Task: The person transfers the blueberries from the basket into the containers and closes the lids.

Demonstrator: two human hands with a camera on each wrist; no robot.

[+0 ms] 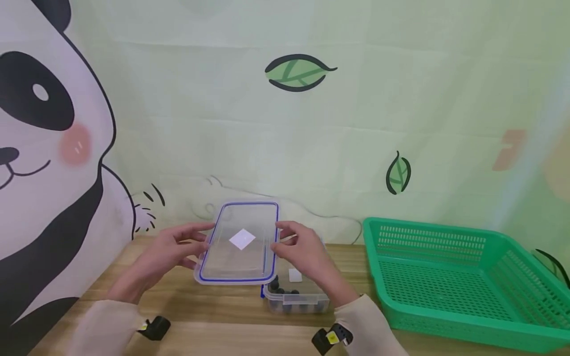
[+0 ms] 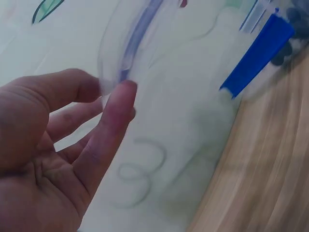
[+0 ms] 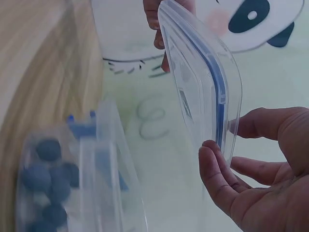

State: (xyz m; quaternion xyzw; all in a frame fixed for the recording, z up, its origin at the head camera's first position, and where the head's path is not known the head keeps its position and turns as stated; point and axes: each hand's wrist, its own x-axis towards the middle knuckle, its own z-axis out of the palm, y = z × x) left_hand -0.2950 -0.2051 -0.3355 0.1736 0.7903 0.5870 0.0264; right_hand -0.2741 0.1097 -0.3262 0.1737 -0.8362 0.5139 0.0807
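A clear plastic lid [image 1: 231, 264] with a blue seal round its rim is held up and tilted above the table, a white diamond-shaped label on it. My left hand [image 1: 171, 247] pinches its left edge between thumb and fingers. At the opposite edge, my right hand [image 1: 305, 247] pinches the rim the same way, clearly seen in the right wrist view. Behind and below the lid's right side stands a clear plastic box [image 1: 307, 299], partly hidden by the lid and right hand. Dark round pieces [image 3: 50, 181] lie inside it. A blue latch [image 2: 260, 53] hangs on its side.
A large green plastic basket [image 1: 450, 324] with slotted walls stands to the right on the wooden table [image 1: 213, 314]. Behind the table hangs a pale green backdrop [image 1: 311, 148] printed with a panda and leaves.
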